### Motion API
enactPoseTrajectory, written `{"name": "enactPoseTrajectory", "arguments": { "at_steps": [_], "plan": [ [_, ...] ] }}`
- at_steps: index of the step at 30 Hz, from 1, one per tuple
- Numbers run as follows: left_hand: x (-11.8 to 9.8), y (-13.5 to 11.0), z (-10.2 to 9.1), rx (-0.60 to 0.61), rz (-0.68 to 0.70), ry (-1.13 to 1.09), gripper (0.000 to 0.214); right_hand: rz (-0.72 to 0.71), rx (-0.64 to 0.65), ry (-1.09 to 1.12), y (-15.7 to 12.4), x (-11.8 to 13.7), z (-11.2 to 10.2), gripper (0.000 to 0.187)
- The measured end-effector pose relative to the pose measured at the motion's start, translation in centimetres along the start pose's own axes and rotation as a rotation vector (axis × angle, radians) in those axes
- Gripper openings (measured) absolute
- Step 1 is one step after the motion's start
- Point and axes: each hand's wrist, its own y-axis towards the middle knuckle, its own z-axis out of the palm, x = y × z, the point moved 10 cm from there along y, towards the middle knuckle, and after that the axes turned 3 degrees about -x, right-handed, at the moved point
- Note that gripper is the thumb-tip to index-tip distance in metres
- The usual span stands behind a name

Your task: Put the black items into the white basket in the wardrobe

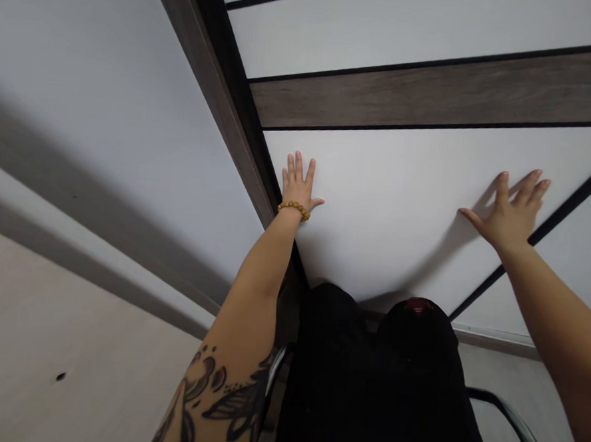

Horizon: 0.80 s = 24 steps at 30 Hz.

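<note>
My left hand (298, 184) rests with spread fingers on the white lower panel (382, 186) of a large door, close to its dark left edge. A beaded bracelet (294, 210) circles that wrist. Over at the right end of the same panel is my right hand (515, 211), fingers apart, its thumb pointing left and a shadow beside it. Neither hand holds anything. Above the panel runs a brown wood-grain strip (434, 89) edged in black.
A brown frame post (217, 103) and a pale wall (108, 89) stand at the left. My dark-clothed legs (376, 379) are close to the panel. Curved metal tubing (518, 421) shows beside them. Pale floor (44, 319) lies lower left, with a small dark spot on it.
</note>
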Motion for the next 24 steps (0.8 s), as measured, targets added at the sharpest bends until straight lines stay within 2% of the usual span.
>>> {"name": "enactPoseTrajectory", "arguments": {
  "at_steps": [6, 15, 19, 22, 24],
  "plan": [
    [0.2, -0.3, -0.6, 0.0, -0.04, 0.019, 0.13, 0.021, 0.037, 0.077, 0.6, 0.1, 0.9, 0.105],
    [0.5, 0.0, 0.1, 0.005, -0.071, -0.046, 0.125, 0.026, 0.104, 0.172, 1.2, -0.6, 2.4, 0.107],
    [0.4, 0.5, -0.2, 0.064, -0.133, -0.063, 0.124, 0.029, 0.177, 0.169, 1.8, -1.3, 3.7, 0.113],
    [-0.3, 0.6, -1.0, 0.128, -0.208, -0.037, 0.122, 0.034, 0.204, 0.216, 2.5, -1.4, 3.9, 0.112],
    [-1.6, 0.4, -1.9, 0.127, -0.21, -0.042, 0.115, 0.023, 0.193, 0.298, 2.3, -0.9, 3.5, 0.107]
  ]
}}
